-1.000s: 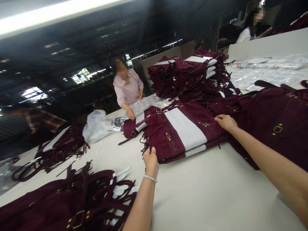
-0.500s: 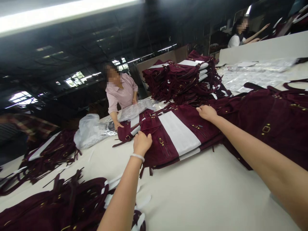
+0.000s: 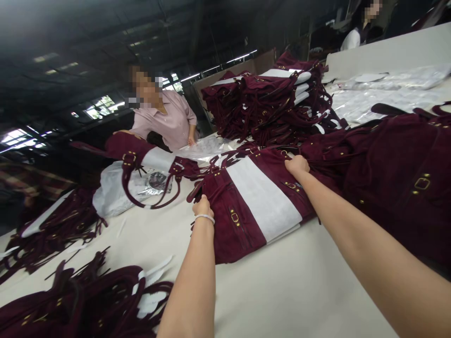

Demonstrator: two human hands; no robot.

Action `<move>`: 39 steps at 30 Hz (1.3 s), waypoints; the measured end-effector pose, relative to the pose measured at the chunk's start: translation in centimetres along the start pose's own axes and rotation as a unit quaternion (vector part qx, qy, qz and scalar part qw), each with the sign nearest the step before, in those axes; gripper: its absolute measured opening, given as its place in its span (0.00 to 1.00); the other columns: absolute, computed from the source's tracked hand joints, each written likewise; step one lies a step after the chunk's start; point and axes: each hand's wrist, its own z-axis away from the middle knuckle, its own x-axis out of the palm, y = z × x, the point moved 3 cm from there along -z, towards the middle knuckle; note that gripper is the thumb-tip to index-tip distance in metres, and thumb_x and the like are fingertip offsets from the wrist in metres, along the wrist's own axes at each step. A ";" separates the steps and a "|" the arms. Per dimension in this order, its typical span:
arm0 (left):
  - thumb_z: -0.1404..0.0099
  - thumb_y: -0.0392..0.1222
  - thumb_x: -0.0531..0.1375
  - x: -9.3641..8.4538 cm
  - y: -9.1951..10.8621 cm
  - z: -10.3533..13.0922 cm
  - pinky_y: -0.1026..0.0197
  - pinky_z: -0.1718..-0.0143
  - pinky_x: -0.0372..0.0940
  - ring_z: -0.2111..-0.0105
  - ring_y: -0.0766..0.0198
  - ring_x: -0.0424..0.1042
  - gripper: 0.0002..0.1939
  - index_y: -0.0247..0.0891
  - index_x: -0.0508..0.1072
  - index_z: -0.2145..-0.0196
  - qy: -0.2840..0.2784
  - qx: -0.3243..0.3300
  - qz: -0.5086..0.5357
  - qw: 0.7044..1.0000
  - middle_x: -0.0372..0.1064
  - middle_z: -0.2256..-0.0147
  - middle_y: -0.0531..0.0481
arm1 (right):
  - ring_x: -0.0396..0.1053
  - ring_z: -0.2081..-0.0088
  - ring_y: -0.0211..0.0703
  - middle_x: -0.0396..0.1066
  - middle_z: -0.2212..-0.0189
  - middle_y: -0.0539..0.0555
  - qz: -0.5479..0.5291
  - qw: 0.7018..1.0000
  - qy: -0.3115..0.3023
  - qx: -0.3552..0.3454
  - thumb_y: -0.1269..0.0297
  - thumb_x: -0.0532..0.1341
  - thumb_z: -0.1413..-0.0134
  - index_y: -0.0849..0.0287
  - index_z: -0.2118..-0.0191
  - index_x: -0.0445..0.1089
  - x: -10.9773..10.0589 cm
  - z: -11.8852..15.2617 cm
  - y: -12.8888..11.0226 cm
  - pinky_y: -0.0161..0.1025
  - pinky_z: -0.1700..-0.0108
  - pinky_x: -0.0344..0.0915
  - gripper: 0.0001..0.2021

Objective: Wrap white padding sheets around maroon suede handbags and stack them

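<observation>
Left fingers [image 3: 202, 204] and right fingers [image 3: 293, 164] grasp the white-banded bag [image 3: 260, 202], tips partly hidden.

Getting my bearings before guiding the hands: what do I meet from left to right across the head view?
Plaid shirt, cloudy plastic bag, left hand, near buckle on the folded maroon bag, right hand, far-right buckle on the large maroon bag.

The bag [image 3: 229, 213] is maroon, its band [image 3: 264, 197] plain white.
</observation>
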 end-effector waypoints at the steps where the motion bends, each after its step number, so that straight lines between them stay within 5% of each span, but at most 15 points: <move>1: 0.36 0.41 0.58 0.0 0.0 0.1 0.49 0.54 0.70 0.55 0.45 0.74 0.16 0.28 0.72 0.53 0.005 0.010 -0.006 1.000 0.74 0.60 0.33 | 0.67 0.47 0.62 0.69 0.50 0.73 0.010 0.999 0.024 -0.031 0.60 0.56 0.39 0.67 0.43 0.66 0.2 0.5 -0.3 0.51 0.48 0.64 0.22; 3: 0.37 0.40 0.59 -0.2 0.5 0.8 0.43 0.47 0.65 0.49 0.40 0.70 0.16 0.28 0.71 0.52 0.020 0.049 -0.021 0.998 0.72 0.56 0.29 | 0.61 0.42 0.60 0.66 0.45 0.70 0.053 0.981 0.088 -0.164 0.68 0.53 0.38 0.64 0.38 0.60 0.3 1.5 -1.2 0.53 0.43 0.59 0.23; 5: 0.37 0.36 0.58 -0.3 1.2 1.8 0.40 0.41 0.57 0.41 0.40 0.62 0.19 0.30 0.68 0.48 0.041 0.107 -0.033 0.993 0.66 0.48 0.28 | 0.54 0.37 0.56 0.61 0.39 0.65 0.115 0.926 0.141 -0.330 0.75 0.50 0.40 0.61 0.35 0.56 0.7 2.4 -1.9 0.54 0.39 0.53 0.28; 8: 0.37 0.27 0.51 -0.1 2.3 3.2 0.46 0.35 0.50 0.35 0.50 0.52 0.23 0.33 0.65 0.44 0.059 0.291 -0.082 0.951 0.56 0.39 0.34 | 0.48 0.34 0.52 0.53 0.34 0.61 0.168 0.861 0.160 -0.453 0.79 0.48 0.43 0.65 0.34 0.56 1.7 2.4 -1.7 0.54 0.35 0.48 0.30; 10: 0.36 0.25 0.47 0.7 2.7 3.8 0.49 0.33 0.46 0.34 0.54 0.50 0.25 0.31 0.66 0.44 0.037 0.431 -0.144 0.890 0.55 0.37 0.36 | 0.47 0.33 0.52 0.50 0.33 0.62 0.177 0.851 0.160 -0.467 0.78 0.46 0.42 0.69 0.35 0.56 2.4 1.8 -1.3 0.56 0.34 0.46 0.28; 12: 0.34 0.28 0.45 1.8 2.5 3.8 0.49 0.31 0.42 0.33 0.53 0.48 0.24 0.26 0.65 0.42 -0.004 0.495 -0.215 0.842 0.54 0.36 0.36 | 0.46 0.32 0.54 0.48 0.32 0.61 0.186 0.855 0.151 -0.460 0.74 0.45 0.39 0.70 0.35 0.55 3.1 1.0 -1.0 0.60 0.34 0.42 0.27; 18: 0.27 0.46 0.39 4.0 1.7 1.5 0.42 0.33 0.40 0.31 0.49 0.39 0.31 0.22 0.48 0.33 -0.147 0.403 -0.391 0.814 0.39 0.32 0.34 | 0.40 0.31 0.54 0.42 0.30 0.60 0.203 0.919 -0.009 -0.339 0.61 0.41 0.34 0.66 0.31 0.47 4.6 -1.0 -1.2 0.67 0.35 0.36 0.29; 23: 0.26 0.50 0.39 3.2 3.1 0.8 0.42 0.35 0.48 0.32 0.48 0.43 0.31 0.27 0.50 0.33 -0.195 0.396 -0.406 0.801 0.42 0.32 0.33 | 0.46 0.32 0.58 0.46 0.32 0.64 0.194 0.938 -0.101 -0.269 0.52 0.41 0.34 0.66 0.31 0.47 2.1 -1.8 -2.4 0.63 0.38 0.51 0.32; 28: 0.27 0.50 0.45 -1.2 4.7 2.5 0.41 0.33 0.38 0.31 0.47 0.37 0.31 0.32 0.50 0.33 -0.206 0.441 -0.391 0.781 0.39 0.32 0.34 | 0.41 0.31 0.59 0.42 0.31 0.66 0.188 0.939 -0.072 -0.281 0.50 0.37 0.32 0.69 0.31 0.47 -3.7 1.1 -1.8 0.63 0.36 0.48 0.33; 31: 0.27 0.49 0.46 -5.8 4.3 4.9 0.41 0.33 0.37 0.31 0.48 0.35 0.29 0.34 0.51 0.33 -0.204 0.485 -0.362 0.769 0.38 0.31 0.36 | 0.42 0.31 0.57 0.45 0.31 0.64 0.145 0.908 0.031 -0.393 0.51 0.39 0.32 0.66 0.32 0.50 -6.8 6.5 -0.1 0.61 0.34 0.46 0.31; 35: 0.25 0.51 0.42 -11.7 0.9 8.7 0.39 0.33 0.41 0.31 0.50 0.36 0.27 0.42 0.50 0.32 -0.230 0.539 -0.300 0.753 0.39 0.31 0.43 | 0.47 0.32 0.54 0.52 0.33 0.63 0.116 0.844 0.113 -0.511 0.54 0.42 0.31 0.66 0.31 0.49 -7.1 13.8 3.6 0.60 0.33 0.42 0.29; 39: 0.26 0.48 0.45 -15.2 -4.2 12.3 0.35 0.34 0.43 0.31 0.49 0.36 0.29 0.39 0.44 0.31 -0.211 0.537 -0.277 0.769 0.42 0.31 0.40 | 0.55 0.35 0.55 0.61 0.38 0.66 0.103 0.850 0.109 -0.505 0.57 0.42 0.31 0.69 0.33 0.52 -6.7 18.9 7.3 0.61 0.34 0.46 0.29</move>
